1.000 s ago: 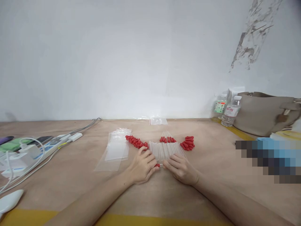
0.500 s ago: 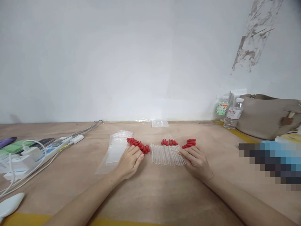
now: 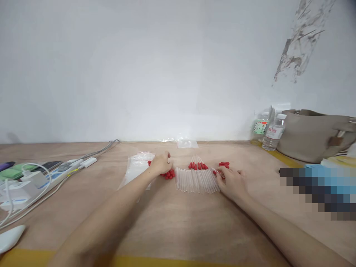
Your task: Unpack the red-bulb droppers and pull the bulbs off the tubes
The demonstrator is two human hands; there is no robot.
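Note:
My left hand is over the pile of red rubber dropper bulbs, thumb and forefinger apart, with nothing visible between them. It hides part of the pile. My right hand pinches a thin clear dropper tube at the right end of the tube row. That row of clear dropper tubes lies side by side in the middle. Behind it are several droppers with red bulbs fitted, fanned out. A few more red bulbs lie just beyond my right hand.
Clear zip bags lie left of the bulbs, another bag by the wall. A power strip with plugs and cables occupies the left. Two water bottles and a grey-beige bag stand at the right.
My left hand has moved up and away from me, over the bulb pile, and its fingers have spread. My right hand has shifted slightly, and a tube now shows in its fingers.

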